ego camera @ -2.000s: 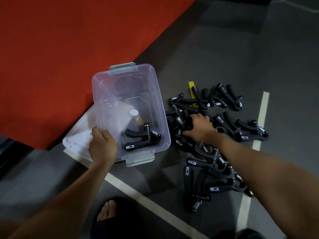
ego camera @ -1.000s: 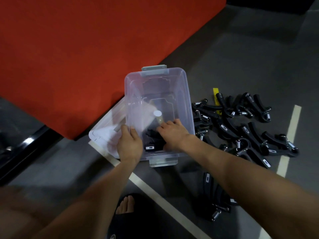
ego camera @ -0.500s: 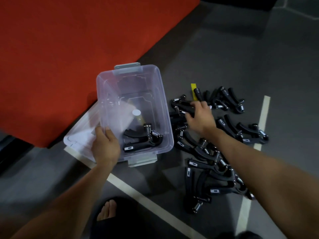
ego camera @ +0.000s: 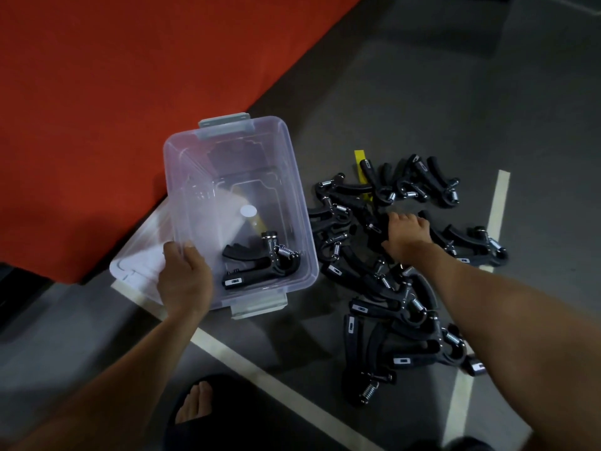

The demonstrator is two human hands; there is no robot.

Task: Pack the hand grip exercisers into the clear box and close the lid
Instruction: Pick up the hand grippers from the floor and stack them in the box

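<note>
Left hand (ego camera: 185, 281) is gripping the near left corner of the clear box (ego camera: 292, 190), thumb over the rim on the inside, fingers wrapping the outside wall. Box is sitting open on the grey floor (ego camera: 422, 92), against the edge of the red mat (ego camera: 130, 76). Two packed exercisers (ego camera: 260, 265) are lying in the box's near right corner, just right of the left thumb, not touching it. Lid (ego camera: 140, 265) is lying flat on the floor to the left of the box, partly under it, beneath the left hand.

Right hand (ego camera: 406, 237) is reaching into the pile of hand grip exercisers (ego camera: 390, 288) on the floor right of the box, palm down, fingers curling onto a black handle (ego camera: 374, 227) at its fingertips; whether it is actually gripping it, cannot tell. More exercisers are lying beyond, beside and nearer than the hand.

White tape lines (ego camera: 500, 203) are crossing the floor. A yellow tape strip (ego camera: 360, 164) is showing under the far exercisers. A foot in a black slipper (ego camera: 195, 408) is showing at the bottom edge.
</note>
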